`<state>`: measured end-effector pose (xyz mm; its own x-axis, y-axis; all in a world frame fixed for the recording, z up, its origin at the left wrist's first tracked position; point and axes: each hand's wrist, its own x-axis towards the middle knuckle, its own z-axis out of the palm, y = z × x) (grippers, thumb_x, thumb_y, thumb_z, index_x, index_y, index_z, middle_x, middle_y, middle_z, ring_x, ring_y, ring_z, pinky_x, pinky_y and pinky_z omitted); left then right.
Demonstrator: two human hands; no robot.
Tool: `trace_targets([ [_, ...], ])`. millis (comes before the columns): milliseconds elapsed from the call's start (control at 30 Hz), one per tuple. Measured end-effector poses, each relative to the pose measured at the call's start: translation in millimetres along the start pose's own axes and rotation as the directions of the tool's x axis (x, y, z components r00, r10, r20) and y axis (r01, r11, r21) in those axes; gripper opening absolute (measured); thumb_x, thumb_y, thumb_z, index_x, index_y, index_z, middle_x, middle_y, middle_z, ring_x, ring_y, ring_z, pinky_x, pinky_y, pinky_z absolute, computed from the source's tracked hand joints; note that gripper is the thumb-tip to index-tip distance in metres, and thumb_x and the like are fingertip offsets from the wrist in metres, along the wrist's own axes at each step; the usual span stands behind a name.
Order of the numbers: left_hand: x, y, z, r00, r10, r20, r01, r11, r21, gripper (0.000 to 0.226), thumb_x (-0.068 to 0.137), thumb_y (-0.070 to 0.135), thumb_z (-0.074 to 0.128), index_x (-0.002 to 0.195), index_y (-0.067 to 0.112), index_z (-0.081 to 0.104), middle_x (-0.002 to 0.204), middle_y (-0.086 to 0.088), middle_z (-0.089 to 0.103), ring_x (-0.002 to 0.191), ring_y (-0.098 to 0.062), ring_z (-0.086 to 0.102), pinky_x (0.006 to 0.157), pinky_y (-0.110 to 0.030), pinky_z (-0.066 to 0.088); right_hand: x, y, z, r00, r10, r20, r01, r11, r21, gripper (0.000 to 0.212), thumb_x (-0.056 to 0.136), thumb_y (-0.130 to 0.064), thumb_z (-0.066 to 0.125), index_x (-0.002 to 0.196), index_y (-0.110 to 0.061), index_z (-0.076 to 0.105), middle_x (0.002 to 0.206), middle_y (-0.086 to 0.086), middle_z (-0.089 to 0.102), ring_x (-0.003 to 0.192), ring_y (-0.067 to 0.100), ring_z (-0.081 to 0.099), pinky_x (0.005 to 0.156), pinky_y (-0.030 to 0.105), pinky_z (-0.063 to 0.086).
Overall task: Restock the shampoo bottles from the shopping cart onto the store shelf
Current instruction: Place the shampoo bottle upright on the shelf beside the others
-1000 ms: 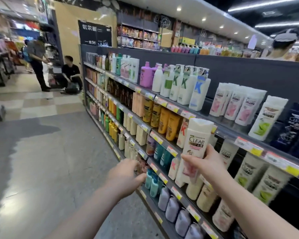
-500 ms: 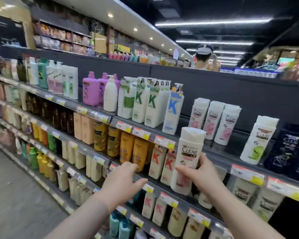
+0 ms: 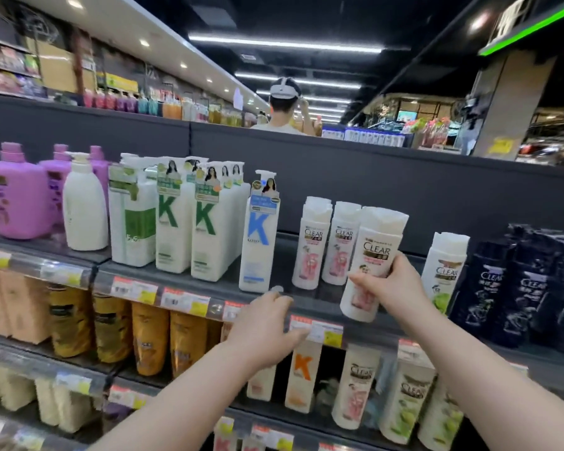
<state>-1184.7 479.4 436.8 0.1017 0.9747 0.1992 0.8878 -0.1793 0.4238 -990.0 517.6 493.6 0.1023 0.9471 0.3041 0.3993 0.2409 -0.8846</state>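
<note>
A: Shampoo bottle [image 3: 373, 255]: the right hand [image 3: 392, 288] wraps its lower half, tilted, above the shelf [image 3: 228, 288] front edge, beside matching bottles [image 3: 342, 242].
B: Probably stiff, slick, fairly heavy, so that mid-body hold suits. The left hand [image 3: 264, 323], loosely curled and empty, touches the edge.

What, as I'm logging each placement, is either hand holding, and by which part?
The right hand grips the white CLEAR bottle around its lower body. The left hand holds nothing, its fingers at the shelf edge.

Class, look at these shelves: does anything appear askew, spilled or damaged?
Only the pink-label Clear bottle in the right hand tilts, not yet shelved. Nothing looks spilled or damaged.
</note>
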Motion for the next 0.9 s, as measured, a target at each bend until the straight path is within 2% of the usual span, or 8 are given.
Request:
trace_targets([
  [67, 22.2, 3.2, 3.5, 0.999, 0.003, 0.047, -0.001, 1.000, -0.027, 0.066, 0.087, 0.053, 0.053, 0.143, 0.025, 0.032, 0.149, 0.004, 0.030, 0.134, -0.014, 0.034, 0.109, -0.032, 0.033, 22.0, 5.0, 8.6, 1.000, 0.011, 0.015, -0.011, 1.000, -0.010, 0.045, 0.071, -0.013, 0.079, 0.107, -0.016, 0.053, 0.099, -0.005, 0.061, 0.086, 0.010, 0.058, 0.068, 0.022, 0.046],
  [100, 36.0, 4.9, 6.8, 0.997, 0.009, 0.071, -0.007, 1.000, -0.026, 0.067, 0.087, 0.053, 0.053, 0.144, 0.025, 0.031, 0.150, 0.005, 0.029, 0.135, -0.014, 0.034, 0.109, -0.032, 0.032, 35.1, 10.1, 13.3, 1.000, 0.017, 0.022, -0.017, 1.000, -0.014, 0.045, 0.071, -0.014, 0.080, 0.107, -0.017, 0.053, 0.100, -0.005, 0.062, 0.087, 0.011, 0.059, 0.070, 0.023, 0.048],
  [200, 60.5, 4.7, 15.0, 0.991, 0.018, 0.129, -0.016, 1.000, -0.022, 0.072, 0.086, 0.055, 0.053, 0.145, 0.023, 0.029, 0.151, 0.004, 0.028, 0.136, -0.015, 0.033, 0.111, -0.032, 0.031, 59.6, 21.7, 28.4, 0.998, 0.050, 0.037, -0.050, 0.999, -0.009, 0.044, 0.071, -0.015, 0.080, 0.105, -0.021, 0.053, 0.102, -0.005, 0.062, 0.102, 0.017, 0.060, 0.090, 0.036, 0.049],
  [333, 86.7, -0.5, 27.2, 0.985, 0.012, 0.173, -0.013, 1.000, 0.008, 0.073, 0.084, 0.057, 0.054, 0.144, 0.023, 0.031, 0.148, 0.003, 0.033, 0.133, -0.016, 0.036, 0.110, -0.034, 0.032, 84.9, 37.6, 41.6, 0.997, 0.074, 0.038, -0.073, 0.997, -0.009, 0.046, 0.070, -0.015, 0.080, 0.105, -0.021, 0.051, 0.111, -0.001, 0.064, 0.109, 0.019, 0.059, 0.098, 0.041, 0.047],
  [400, 93.2, -5.2, 30.9, 0.983, 0.018, 0.181, -0.022, 1.000, 0.017, 0.070, 0.083, 0.058, 0.055, 0.141, 0.024, 0.037, 0.143, 0.004, 0.040, 0.128, -0.015, 0.041, 0.107, -0.034, 0.036, 90.6, 44.3, 44.6, 0.997, 0.064, 0.040, -0.063, 0.998, -0.024, 0.048, 0.070, -0.015, 0.080, 0.108, -0.020, 0.052, 0.110, -0.003, 0.063, 0.110, 0.018, 0.058, 0.095, 0.036, 0.047],
  [500, 98.0, -13.4, 34.5, 0.982, 0.024, 0.185, -0.029, 0.999, 0.021, 0.069, 0.082, 0.059, 0.055, 0.140, 0.024, 0.041, 0.144, 0.010, 0.038, 0.130, -0.012, 0.040, 0.108, -0.033, 0.036, 91.0, 52.1, 45.3, 0.998, 0.063, 0.020, -0.062, 0.996, -0.058, 0.058, 0.069, -0.020, 0.081, 0.118, -0.021, 0.050, 0.105, -0.009, 0.058, 0.107, 0.013, 0.056, 0.090, 0.031, 0.046],
  [667, 100.0, -16.5, 37.7, 0.987, 0.046, 0.156, -0.051, 0.998, 0.031, 0.069, 0.083, 0.059, 0.055, 0.140, 0.024, 0.041, 0.142, 0.011, 0.039, 0.128, -0.012, 0.042, 0.106, -0.030, 0.037, 78.3, 68.1, 44.8, 0.987, 0.154, 0.049, -0.122, 0.910, -0.396, 0.061, 0.071, -0.034, 0.077, 0.123, -0.026, 0.046, 0.120, -0.004, 0.061, 0.108, 0.019, 0.059, 0.086, 0.032, 0.046],
  [900, 101.0, -16.6, 37.0, 0.987, 0.050, 0.154, -0.053, 0.998, 0.015, 0.068, 0.082, 0.059, 0.056, 0.139, 0.024, 0.041, 0.139, 0.011, 0.040, 0.125, -0.012, 0.044, 0.104, -0.031, 0.038, 82.1, 63.2, 50.6, 0.982, 0.187, 0.035, -0.158, 0.904, -0.397, 0.047, 0.075, -0.029, 0.075, 0.118, -0.023, 0.055, 0.120, -0.002, 0.062, 0.110, 0.020, 0.057, 0.080, 0.026, 0.041],
])
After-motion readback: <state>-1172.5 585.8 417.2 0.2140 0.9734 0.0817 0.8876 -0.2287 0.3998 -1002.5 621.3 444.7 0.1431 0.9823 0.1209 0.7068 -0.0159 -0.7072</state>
